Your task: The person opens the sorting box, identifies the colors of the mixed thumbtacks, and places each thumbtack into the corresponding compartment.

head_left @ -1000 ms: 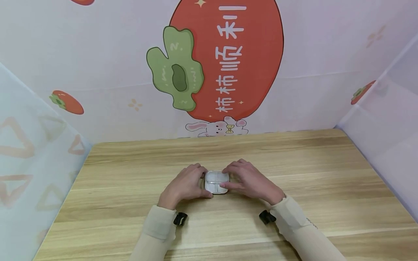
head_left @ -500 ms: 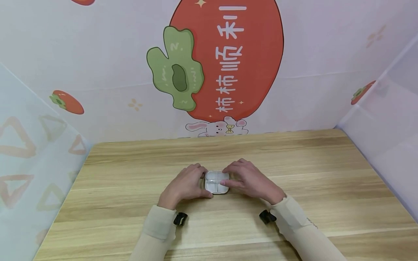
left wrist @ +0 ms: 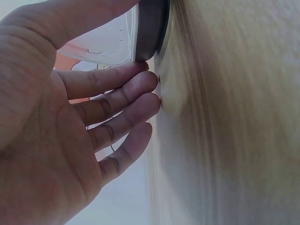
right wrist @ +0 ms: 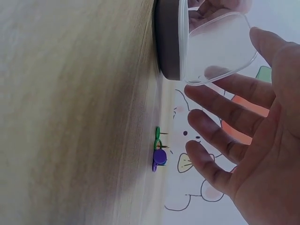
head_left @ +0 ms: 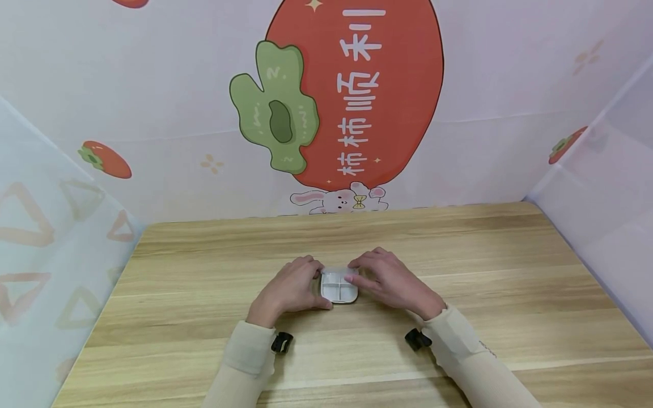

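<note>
A small white-rimmed pill box, divided into several compartments, sits on the table between both hands. The left hand grips its left side, thumb at the near edge and forefinger toward the far one. In the left wrist view the box's dark body lies against that thumb and forefinger. The clear lid stands tilted up from the box in the right wrist view. With its thumb at the lid's edge and forefinger behind it, the right hand holds the lid; its other fingers are spread.
Several tiny thumbtack-like pieces, including a green one and a purple one, lie on the table beyond the box in the right wrist view. A printed cloth stands behind the wooden table.
The clear lid has swung up toward the back, uncovering the compartments. The right thumb has moved slightly up and away with it. The left hand has stayed in place.
</note>
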Motion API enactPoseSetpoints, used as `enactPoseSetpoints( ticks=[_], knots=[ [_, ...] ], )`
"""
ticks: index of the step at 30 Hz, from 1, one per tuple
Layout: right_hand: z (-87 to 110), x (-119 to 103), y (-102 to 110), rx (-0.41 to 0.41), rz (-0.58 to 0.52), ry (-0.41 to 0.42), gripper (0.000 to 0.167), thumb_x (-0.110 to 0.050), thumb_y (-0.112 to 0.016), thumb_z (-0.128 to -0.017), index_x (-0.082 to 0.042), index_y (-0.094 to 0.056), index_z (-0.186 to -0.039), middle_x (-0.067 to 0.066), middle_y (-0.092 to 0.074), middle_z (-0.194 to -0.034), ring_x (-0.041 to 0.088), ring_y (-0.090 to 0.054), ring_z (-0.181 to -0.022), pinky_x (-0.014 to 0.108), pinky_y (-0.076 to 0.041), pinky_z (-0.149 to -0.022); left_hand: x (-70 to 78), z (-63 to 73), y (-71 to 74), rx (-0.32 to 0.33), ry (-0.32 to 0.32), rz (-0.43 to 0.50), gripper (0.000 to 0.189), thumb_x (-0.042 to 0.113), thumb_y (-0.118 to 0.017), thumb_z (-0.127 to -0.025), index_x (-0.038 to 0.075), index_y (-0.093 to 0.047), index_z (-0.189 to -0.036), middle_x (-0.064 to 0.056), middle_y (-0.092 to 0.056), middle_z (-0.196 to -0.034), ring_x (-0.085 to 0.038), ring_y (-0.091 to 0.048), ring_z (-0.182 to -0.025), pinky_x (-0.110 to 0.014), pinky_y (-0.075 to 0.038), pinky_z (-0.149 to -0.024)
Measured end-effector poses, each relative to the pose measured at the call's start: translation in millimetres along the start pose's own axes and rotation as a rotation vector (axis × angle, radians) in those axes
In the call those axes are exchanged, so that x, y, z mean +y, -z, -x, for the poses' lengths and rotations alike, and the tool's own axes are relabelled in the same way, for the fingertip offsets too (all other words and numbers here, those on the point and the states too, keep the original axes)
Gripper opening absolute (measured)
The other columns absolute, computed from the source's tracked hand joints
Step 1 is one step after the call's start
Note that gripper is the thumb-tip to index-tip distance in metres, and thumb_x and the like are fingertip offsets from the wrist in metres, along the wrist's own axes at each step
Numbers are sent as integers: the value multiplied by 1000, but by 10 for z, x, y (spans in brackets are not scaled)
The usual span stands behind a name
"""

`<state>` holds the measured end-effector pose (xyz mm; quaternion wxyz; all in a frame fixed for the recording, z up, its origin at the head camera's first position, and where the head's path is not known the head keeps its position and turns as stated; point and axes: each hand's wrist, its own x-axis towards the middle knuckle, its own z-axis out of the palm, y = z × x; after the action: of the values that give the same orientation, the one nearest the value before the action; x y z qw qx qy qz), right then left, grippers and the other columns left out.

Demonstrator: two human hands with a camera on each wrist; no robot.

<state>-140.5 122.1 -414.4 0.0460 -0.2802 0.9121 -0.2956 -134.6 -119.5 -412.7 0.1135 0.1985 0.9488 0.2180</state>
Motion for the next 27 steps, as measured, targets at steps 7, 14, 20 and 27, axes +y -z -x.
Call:
enactPoseSetpoints(
  ticks=[7, 14, 20, 27],
  knots=[
    [-3, 7, -8, 20, -12, 3, 38, -46, -59, -101, -15, -74, -118, -3, -70, -116, 18, -56, -111, 45, -47, -96, 3, 0, 3, -2, -6, -1, 66, 44, -94, -70, 4, -68, -116, 0, -62, -105, -19, -56, -99, -43, -46, -95],
    [-13, 18, -25, 31, -27, -5, 35, -44, -59, -102, -16, -74, -117, -4, -70, -115, 18, -56, -110, 45, -48, -96, 8, 5, 11, 1, -13, 2, 68, 43, -93, -70, 3, -68, -119, -1, -63, -108, -21, -57, -103, -44, -45, -97],
    [-13, 12, -30, 55, -43, -15, 36, -44, -56, -104, -16, -74, -118, -3, -70, -115, 18, -55, -110, 46, -47, -96, 4, 0, 7, -1, -8, 1, 69, 44, -93, -70, 3, -68, -119, -1, -63, -107, -21, -57, -102, -43, -45, -98],
    [-10, 15, -28, 75, -54, -4, 35, -38, -51, -107, -13, -73, -119, -2, -71, -115, 20, -57, -111, 46, -47, -96, -1, -5, 3, -2, -11, 12, 67, 43, -94, -69, 3, -68, -117, -1, -62, -106, -20, -56, -100, -43, -44, -97]
  ],
)
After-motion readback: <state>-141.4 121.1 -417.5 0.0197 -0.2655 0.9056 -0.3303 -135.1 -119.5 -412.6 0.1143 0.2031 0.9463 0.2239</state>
